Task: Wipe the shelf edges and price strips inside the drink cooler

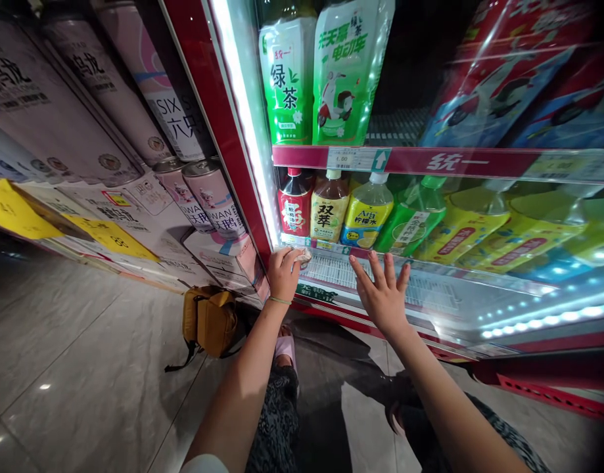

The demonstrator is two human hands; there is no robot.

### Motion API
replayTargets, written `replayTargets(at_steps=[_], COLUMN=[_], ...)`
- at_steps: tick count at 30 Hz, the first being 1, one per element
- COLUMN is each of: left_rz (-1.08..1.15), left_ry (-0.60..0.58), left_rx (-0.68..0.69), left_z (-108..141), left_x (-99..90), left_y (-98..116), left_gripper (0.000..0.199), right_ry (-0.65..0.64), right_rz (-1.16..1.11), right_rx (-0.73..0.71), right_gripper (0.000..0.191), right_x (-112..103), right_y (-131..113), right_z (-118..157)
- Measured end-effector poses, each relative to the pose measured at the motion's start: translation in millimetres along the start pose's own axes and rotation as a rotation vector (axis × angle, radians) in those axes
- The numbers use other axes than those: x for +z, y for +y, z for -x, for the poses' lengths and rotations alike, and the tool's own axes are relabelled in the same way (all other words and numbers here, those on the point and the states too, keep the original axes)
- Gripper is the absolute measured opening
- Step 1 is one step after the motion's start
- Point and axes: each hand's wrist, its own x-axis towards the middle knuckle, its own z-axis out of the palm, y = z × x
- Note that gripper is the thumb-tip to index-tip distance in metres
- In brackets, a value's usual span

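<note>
My left hand (284, 272) is raised at the lower left corner of the lit glass-fronted drinks cooler (355, 161). Its fingers curl round a small crumpled whitish thing (304, 257), possibly a cloth or tissue. Spread fingers and an outstretched palm show on my right hand (384, 295), which is at the glass below the lower bottle row and holds nothing. Above my hands stand a red-labelled bottle (294, 209), a cream-labelled bottle (328, 211), a yellow and blue bottle (367, 217) and a green bottle (414, 220).
Pink cans (215, 197) and cartons (173, 266) are stacked left of the cooler. A mustard backpack (210, 322) rests on the grey tiled floor (79, 368) beside my foot. Large green tea packs (348, 79) fill the upper shelf. At the lower right is a red slotted edge (558, 395).
</note>
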Motion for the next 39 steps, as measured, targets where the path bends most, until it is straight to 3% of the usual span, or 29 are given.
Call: replayTargets(at_steps=[5,11,20,24,28,35,39], left_rz=[-0.049,-0.039,0.011,0.014,0.018,0.029,0.048], left_ry=[0.072,0.029,-0.017,0.022,-0.031,0.035,-0.026], left_rx=[0.016,0.074,0.137,0.119,0.159,0.167,0.228], left_z=[2,2,-3,-6,-5,-8,-6], left_x=[6.3,7.2,10.6,14.4,14.8,17.6,22.7], left_y=[6,15,39,49,54,71,80], left_gripper=[0.016,0.017,0.024,0.024,0.02,0.021,0.022], right_ry=[0.01,0.127,0.118,0.141,0.144,0.241,0.278], right_rz=[-0.006,-0.044,-0.041,0.06,0.112,0.099,0.119], right_rx=[0.008,0.029,0.115,0.123,0.104,0.108,0.133], right_gripper=[0.084,0.078,0.081,0.079,0.078,0.074,0.068], right_x=[-3,-12,-12,-15,-19,-25,-29], right_y=[-1,-2,9,12,16,19,26], right_z=[-1,-1,2,2,1,3,7])
